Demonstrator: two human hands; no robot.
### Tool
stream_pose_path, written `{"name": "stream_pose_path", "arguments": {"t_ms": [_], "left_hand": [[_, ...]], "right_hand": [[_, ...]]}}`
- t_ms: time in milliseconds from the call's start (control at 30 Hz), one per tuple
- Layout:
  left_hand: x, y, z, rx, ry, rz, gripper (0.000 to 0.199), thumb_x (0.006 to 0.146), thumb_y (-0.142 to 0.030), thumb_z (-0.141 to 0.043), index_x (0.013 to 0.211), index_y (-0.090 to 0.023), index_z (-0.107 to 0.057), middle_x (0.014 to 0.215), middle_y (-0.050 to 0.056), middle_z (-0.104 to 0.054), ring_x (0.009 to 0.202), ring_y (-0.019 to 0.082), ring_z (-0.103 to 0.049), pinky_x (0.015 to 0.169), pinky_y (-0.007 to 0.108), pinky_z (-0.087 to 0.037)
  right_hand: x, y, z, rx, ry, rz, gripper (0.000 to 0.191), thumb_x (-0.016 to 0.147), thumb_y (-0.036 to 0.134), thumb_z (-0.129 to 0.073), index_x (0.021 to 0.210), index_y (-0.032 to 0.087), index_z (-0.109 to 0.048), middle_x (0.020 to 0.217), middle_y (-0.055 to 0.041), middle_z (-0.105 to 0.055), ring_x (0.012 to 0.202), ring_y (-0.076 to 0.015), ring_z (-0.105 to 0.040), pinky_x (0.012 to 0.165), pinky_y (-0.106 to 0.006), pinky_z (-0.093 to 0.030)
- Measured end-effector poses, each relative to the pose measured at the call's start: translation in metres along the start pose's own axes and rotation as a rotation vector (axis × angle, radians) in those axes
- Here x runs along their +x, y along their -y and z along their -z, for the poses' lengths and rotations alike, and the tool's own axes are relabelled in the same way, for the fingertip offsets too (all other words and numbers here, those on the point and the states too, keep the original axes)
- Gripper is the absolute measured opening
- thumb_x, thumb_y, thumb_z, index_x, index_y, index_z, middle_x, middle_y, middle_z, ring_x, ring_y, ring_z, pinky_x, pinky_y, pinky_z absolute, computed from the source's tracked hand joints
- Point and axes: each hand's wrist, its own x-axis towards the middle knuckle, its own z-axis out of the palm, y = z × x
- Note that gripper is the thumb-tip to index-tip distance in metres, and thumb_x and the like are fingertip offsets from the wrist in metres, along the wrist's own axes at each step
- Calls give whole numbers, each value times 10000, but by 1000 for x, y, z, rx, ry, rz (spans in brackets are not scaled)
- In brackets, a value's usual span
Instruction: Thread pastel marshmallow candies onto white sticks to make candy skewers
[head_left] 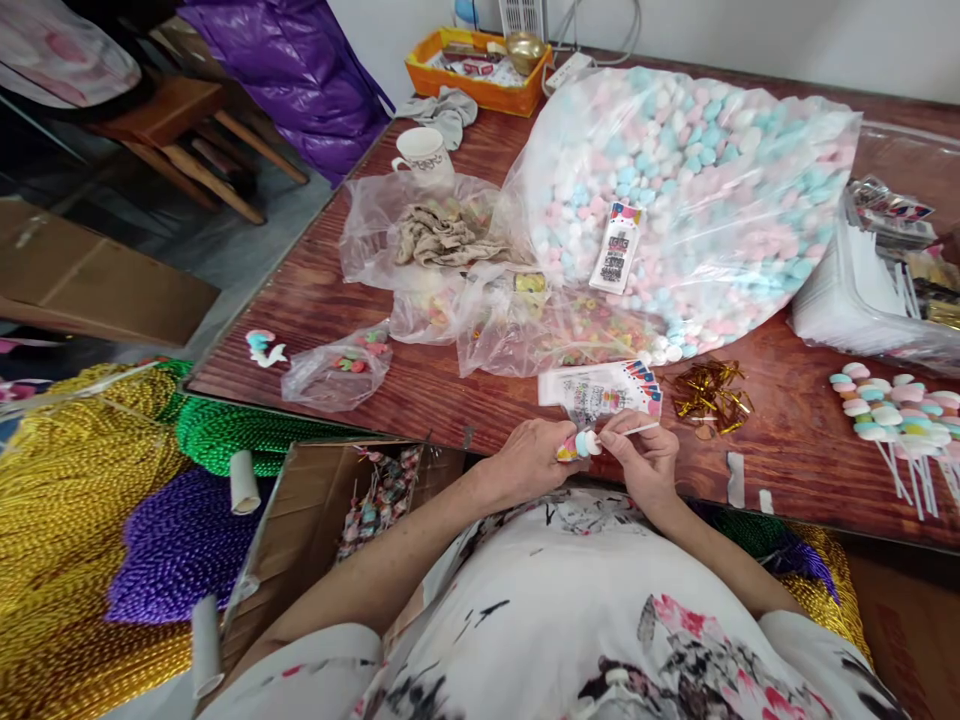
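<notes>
At the table's front edge, my left hand [531,458] is closed on a small printed wrapper bag [567,450]. A marshmallow pop [587,443] in pale blue and white sits at the bag's mouth, partly inside it. My right hand [646,462] pinches the pop's white stick, which sticks out to the right between the fingers. Just behind both hands lies a fanned stack of flat printed bags [600,388]. Gold twist ties [709,395] are heaped to the right of that stack. Finished-looking marshmallow pops [892,405] on white sticks lie farther right.
A big clear bag of pastel marshmallows [705,190] fills the table's back. Smaller plastic bags of gummy candy [427,312], a mug [424,155] and an orange basket [472,88] stand left of it. An open carton [300,520] with wrapped pops is below the left edge.
</notes>
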Motion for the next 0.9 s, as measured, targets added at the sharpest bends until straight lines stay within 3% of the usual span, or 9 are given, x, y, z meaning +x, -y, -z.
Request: {"name": "stream_pose_path", "arguments": {"t_ms": [267, 400, 533, 733, 900], "left_hand": [[-3, 5, 15, -437, 237, -1, 345, 686, -408, -782, 768, -136, -586, 676, -55, -510, 638, 94, -463, 561, 194, -353], [-4, 6, 18, -637, 389, 88, 400, 684, -447, -782, 836, -149, -564, 633, -75, -488, 549, 81, -468, 509, 201, -395], [-3, 5, 15, -846, 522, 196, 486, 636, -469, -821, 886, -172, -528, 605, -94, -505, 464, 71, -486, 459, 207, -450], [-3, 2, 16, -970, 647, 162, 480, 635, -488, -830, 733, -188, -467, 513, -99, -481, 393, 60, -454, 376, 175, -409], [-1, -5, 19, -843, 712, 169, 451, 696, -551, -768, 764, -182, -517, 450, -85, -488, 345, 76, -425, 325, 179, -325]], "right_hand": [[8, 6, 15, -36, 102, -17, 80, 796, 252, -727, 733, 219, -692, 738, -13, -734, 705, -175, -675, 703, -333, -542], [11, 11, 20, -67, 143, -17, 21, 778, 232, -756, 777, 227, -735, 754, -19, -745, 704, -179, -677, 704, -333, -538], [13, 12, 23, 48, 159, 21, 57, 784, 210, -753, 817, 252, -734, 772, -12, -747, 700, -182, -670, 687, -350, -537], [17, 17, 23, 81, 241, 86, 95, 752, 232, -790, 722, 251, -702, 726, -15, -754, 667, -191, -660, 675, -386, -545], [20, 20, 14, 64, 415, 140, 102, 798, 216, -751, 713, 229, -697, 745, -29, -752, 664, -171, -661, 670, -356, -533]]}}
